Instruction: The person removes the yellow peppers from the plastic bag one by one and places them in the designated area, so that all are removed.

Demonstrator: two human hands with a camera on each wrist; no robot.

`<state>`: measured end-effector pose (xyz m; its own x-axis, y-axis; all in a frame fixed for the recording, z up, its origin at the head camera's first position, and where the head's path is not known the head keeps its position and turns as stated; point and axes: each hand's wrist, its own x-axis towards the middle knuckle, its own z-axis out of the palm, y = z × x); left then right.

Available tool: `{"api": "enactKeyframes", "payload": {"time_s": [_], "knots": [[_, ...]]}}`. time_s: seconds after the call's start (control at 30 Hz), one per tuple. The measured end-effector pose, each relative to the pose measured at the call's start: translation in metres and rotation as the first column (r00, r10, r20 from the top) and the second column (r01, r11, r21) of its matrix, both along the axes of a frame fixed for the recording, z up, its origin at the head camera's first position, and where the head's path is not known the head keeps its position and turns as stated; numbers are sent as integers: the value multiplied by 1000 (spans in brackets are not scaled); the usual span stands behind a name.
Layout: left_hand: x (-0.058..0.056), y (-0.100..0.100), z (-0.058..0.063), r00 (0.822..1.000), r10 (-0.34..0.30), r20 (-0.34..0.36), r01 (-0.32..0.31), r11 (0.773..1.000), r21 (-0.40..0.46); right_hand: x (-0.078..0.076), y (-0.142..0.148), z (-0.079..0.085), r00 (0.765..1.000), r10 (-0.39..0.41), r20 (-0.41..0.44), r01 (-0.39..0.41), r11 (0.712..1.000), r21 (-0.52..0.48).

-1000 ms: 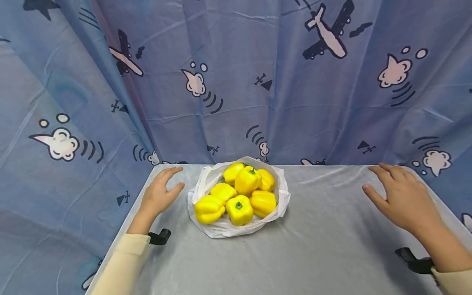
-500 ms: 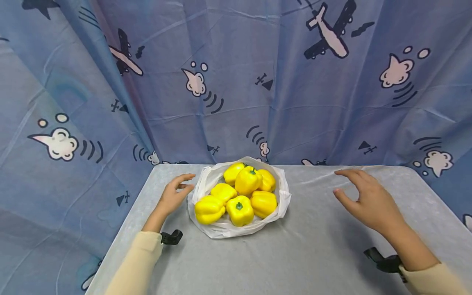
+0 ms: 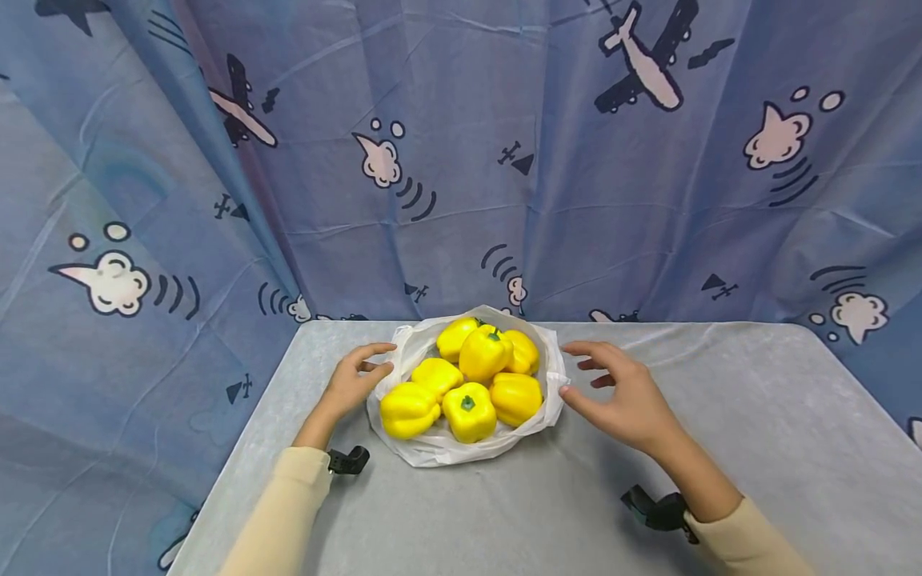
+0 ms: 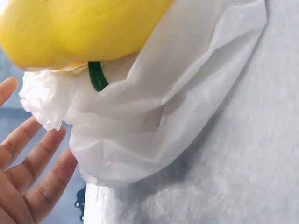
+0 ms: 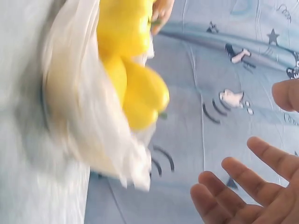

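A white plastic bag [image 3: 450,457] with its mouth spread wide stands on the table in the head view. Several yellow bell peppers [image 3: 469,412] lie inside it, some showing green stems. At the bag's left rim is my left hand [image 3: 351,382], fingers loosely bent and grasping nothing; in the left wrist view its fingertips [image 4: 56,135] reach the crumpled plastic, though contact is hard to judge. My right hand [image 3: 625,398] is beside the right rim, thumb and fingers apart. The right wrist view shows its spread fingers [image 5: 261,186] separate from the bag.
A grey cloth-covered table [image 3: 519,520] carries the bag. Behind and to the left hangs a blue curtain [image 3: 461,200] printed with planes and clouds. Each wrist wears a black camera mount, such as the right one [image 3: 659,510].
My right hand has swept left from the table's right side to the bag's rim. My left hand has shifted right to the opposite rim. The bag and peppers stay put.
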<state>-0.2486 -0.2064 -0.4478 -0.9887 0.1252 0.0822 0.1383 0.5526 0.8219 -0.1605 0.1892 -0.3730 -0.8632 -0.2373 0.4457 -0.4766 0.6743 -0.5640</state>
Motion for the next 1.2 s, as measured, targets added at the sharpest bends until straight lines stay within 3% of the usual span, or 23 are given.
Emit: {"api": "enactKeyframes", "payload": {"time_s": [0.3,0.5,0.7,1.2], "knots": [[-4,6,-2,1000,19,14,-19,1000,-25,-1,-47,-11,988,113,106,-103,990,-95],[-6,6,-5,999,12,47,-10,999,-40,-2,-74,-21,981,134,140,-124,989,-77],[-6,7,-7,998,14,66,-11,999,-52,-4,-93,-32,979,127,161,-123,992,-32],[-10,10,-10,999,-1,41,3,1000,-28,-8,-115,-45,984,2,179,-16,997,76]]}}
